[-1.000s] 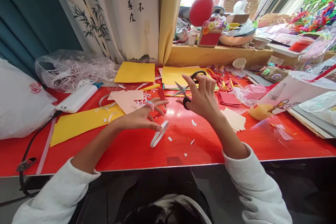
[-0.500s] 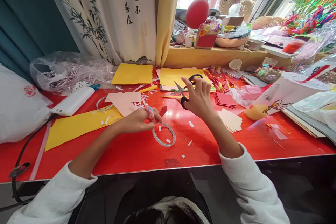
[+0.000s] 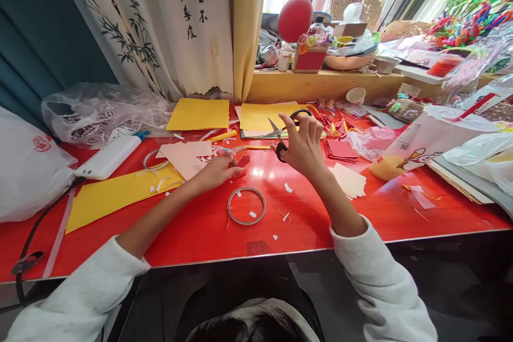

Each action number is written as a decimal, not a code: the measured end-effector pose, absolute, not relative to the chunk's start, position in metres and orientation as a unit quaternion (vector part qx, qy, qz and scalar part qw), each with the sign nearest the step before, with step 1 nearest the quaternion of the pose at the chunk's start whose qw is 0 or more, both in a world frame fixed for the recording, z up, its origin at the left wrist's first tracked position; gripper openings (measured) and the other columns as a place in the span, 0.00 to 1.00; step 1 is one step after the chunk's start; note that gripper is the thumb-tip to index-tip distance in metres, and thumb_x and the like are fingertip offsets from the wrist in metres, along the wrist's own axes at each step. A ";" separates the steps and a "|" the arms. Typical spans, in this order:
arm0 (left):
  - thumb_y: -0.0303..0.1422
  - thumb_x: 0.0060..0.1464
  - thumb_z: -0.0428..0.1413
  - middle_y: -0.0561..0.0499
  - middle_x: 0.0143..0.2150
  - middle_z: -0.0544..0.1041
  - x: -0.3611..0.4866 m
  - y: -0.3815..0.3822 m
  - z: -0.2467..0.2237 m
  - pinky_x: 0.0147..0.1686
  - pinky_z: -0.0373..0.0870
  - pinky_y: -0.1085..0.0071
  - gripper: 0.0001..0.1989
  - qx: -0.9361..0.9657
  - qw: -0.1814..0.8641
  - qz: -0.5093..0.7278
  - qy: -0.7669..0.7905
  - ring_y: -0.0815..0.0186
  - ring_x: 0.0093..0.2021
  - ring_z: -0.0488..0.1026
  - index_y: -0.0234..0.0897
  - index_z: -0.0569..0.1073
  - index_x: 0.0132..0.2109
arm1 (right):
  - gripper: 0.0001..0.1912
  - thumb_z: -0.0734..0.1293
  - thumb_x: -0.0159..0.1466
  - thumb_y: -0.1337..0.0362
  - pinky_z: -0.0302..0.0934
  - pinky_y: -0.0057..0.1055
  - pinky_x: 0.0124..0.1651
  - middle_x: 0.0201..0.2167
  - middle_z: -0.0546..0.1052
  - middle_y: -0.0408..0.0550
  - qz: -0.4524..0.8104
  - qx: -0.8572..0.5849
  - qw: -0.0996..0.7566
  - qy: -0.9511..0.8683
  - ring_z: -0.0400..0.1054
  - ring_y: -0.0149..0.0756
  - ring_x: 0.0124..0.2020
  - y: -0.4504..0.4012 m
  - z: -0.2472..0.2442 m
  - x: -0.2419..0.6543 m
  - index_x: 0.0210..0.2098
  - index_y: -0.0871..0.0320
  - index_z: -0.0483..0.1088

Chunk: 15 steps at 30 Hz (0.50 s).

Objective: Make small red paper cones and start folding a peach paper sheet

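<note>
My right hand holds black-handled scissors by their loops, with the blades parted and pointing left. My left hand is closed around a small pink and blue item, mostly hidden by the fingers, beside a dark red paper piece. Nearer the front edge, a roll of narrow tape lies flat on the red table. Pale pink paper lies left of my left hand, partly over long yellow paper. Small white scraps are scattered around the roll.
A tilted drink cup stands at right, near red squares and cream squares. Yellow sheets lie at the back. A white power strip and plastic bags are at left.
My left hand has moved up and away from the tape roll, taking the pink and blue item with it. The roll now lies apart from the hand. The scissors stay in my right hand, parted.
</note>
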<state>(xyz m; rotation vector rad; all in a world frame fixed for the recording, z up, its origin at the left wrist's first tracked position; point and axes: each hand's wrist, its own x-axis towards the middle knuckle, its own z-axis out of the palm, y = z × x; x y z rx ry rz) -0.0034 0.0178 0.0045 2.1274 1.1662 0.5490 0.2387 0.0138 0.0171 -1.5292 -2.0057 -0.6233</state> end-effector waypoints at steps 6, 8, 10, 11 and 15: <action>0.30 0.54 0.54 0.48 0.40 0.78 0.045 0.050 -0.002 0.49 0.67 0.68 0.08 0.864 0.285 0.174 0.376 0.63 0.45 0.73 0.34 0.76 0.39 | 0.35 0.63 0.58 0.67 0.45 0.47 0.54 0.54 0.58 0.62 -0.228 -0.576 0.265 -0.739 0.51 0.54 0.55 0.020 0.011 0.244 0.64 0.59 0.54; 0.28 0.52 0.55 0.49 0.36 0.78 0.057 0.055 -0.003 0.48 0.68 0.69 0.06 0.872 0.282 0.153 0.369 0.64 0.43 0.74 0.35 0.77 0.33 | 0.34 0.62 0.58 0.67 0.46 0.46 0.53 0.53 0.59 0.62 -0.236 -0.573 0.269 -0.737 0.51 0.53 0.55 0.021 0.009 0.245 0.64 0.59 0.54; 0.29 0.51 0.56 0.48 0.38 0.78 0.060 0.056 0.000 0.50 0.68 0.68 0.05 0.868 0.269 0.166 0.383 0.63 0.45 0.73 0.34 0.77 0.34 | 0.34 0.62 0.58 0.67 0.46 0.45 0.52 0.53 0.59 0.61 -0.250 -0.570 0.276 -0.733 0.51 0.53 0.55 0.022 0.006 0.245 0.64 0.60 0.54; 0.29 0.53 0.55 0.47 0.42 0.77 0.058 0.054 0.003 0.53 0.66 0.66 0.07 0.861 0.255 0.189 0.399 0.61 0.49 0.71 0.34 0.77 0.37 | 0.35 0.62 0.57 0.68 0.46 0.44 0.52 0.52 0.59 0.61 -0.258 -0.569 0.279 -0.729 0.51 0.52 0.54 0.022 0.005 0.244 0.64 0.60 0.53; 0.32 0.61 0.47 0.46 0.45 0.77 0.040 0.039 0.024 0.56 0.63 0.63 0.13 0.796 0.175 0.353 0.459 0.62 0.51 0.70 0.33 0.74 0.43 | 0.40 0.63 0.54 0.69 0.45 0.44 0.51 0.52 0.59 0.62 -0.283 -0.571 0.281 -0.717 0.51 0.53 0.54 0.022 0.002 0.240 0.65 0.63 0.50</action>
